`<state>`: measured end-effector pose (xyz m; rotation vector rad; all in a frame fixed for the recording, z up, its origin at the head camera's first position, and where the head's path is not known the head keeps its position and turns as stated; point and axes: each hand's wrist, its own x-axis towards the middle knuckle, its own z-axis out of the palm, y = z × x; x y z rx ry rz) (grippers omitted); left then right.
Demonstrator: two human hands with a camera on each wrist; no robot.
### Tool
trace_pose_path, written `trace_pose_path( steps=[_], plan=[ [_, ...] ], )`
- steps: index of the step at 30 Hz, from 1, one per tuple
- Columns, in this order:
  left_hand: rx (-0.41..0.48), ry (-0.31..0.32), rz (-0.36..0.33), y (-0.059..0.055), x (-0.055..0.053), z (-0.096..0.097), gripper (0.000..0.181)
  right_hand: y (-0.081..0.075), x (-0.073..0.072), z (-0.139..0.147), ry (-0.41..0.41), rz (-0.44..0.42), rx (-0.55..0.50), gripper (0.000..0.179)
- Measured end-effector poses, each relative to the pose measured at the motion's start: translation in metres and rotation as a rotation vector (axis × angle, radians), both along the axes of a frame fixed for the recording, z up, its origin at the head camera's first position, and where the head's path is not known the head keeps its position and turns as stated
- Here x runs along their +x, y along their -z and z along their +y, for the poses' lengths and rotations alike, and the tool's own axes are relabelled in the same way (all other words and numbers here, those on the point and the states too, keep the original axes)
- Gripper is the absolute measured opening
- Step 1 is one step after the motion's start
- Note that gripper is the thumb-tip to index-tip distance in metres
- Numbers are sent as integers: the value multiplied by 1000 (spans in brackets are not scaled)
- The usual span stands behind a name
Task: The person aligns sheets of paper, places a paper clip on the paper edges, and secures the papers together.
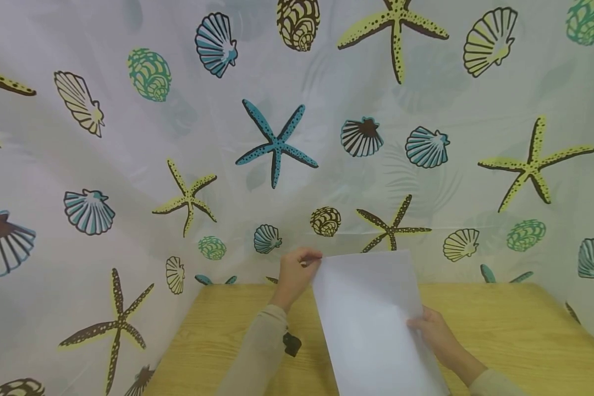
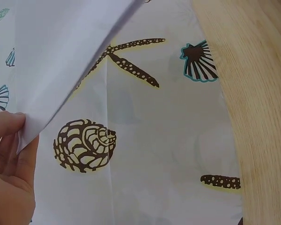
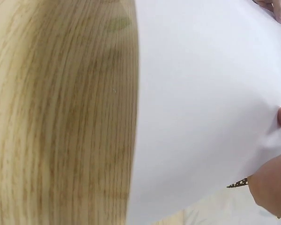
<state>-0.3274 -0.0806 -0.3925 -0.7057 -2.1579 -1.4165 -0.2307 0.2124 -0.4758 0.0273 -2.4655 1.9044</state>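
Note:
A large white sheet of paper [image 1: 371, 319] is held up, tilted, above the wooden table. My left hand [image 1: 296, 275] pinches its top left corner between thumb and fingers; the left wrist view shows that corner of the paper [image 2: 61, 56] caught in the left hand [image 2: 11, 168]. Lower down, on the paper's right edge, my right hand [image 1: 438, 335] grips it with the thumb on the near face. In the right wrist view the right hand [image 3: 274, 183] is partly cut off, and the paper [image 3: 201, 103] bends slightly around the thumb.
The wooden table [image 1: 490, 324] reaches back to a white curtain [image 1: 317, 187] printed with shells and starfish, which also hangs at both sides. A small black object [image 1: 291, 345] shows beside the left forearm; its kind is unclear.

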Motion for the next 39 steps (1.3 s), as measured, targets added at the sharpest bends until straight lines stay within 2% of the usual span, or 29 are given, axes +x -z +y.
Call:
trace_pose_path(
  steps=[5, 8, 10, 16, 19, 23, 26, 33, 39],
  plan=[
    [21, 2, -16, -2, 1, 2, 12, 0, -1, 0, -4, -17, 9, 49],
    [22, 2, 13, -1, 1, 3, 13, 1, -3, 1, -13, -32, 9, 51],
    [-5, -7, 78, 1, 0, 3, 13, 1, -3, 1, -19, -41, 10, 51],
    [-163, -84, 382, 3, -4, 1, 13, 0, -2, 0, -24, -56, 16, 50],
    [-165, -78, 425, 4, -5, 1, 11, -1, -1, 0, -18, -61, 27, 49],
    [-131, -44, 407, 5, -6, 0, 9, -3, -1, -1, -8, -56, 34, 49],
    [-108, -28, 366, 5, -6, 0, 9, -4, 0, -2, -10, -55, 32, 50],
    [-53, -2, 195, 3, -2, 0, 9, -4, -1, -1, -25, -56, 28, 51],
    [-6, 13, 103, 2, 0, 0, 8, -3, -1, 0, -24, -47, 25, 52]
  ],
)
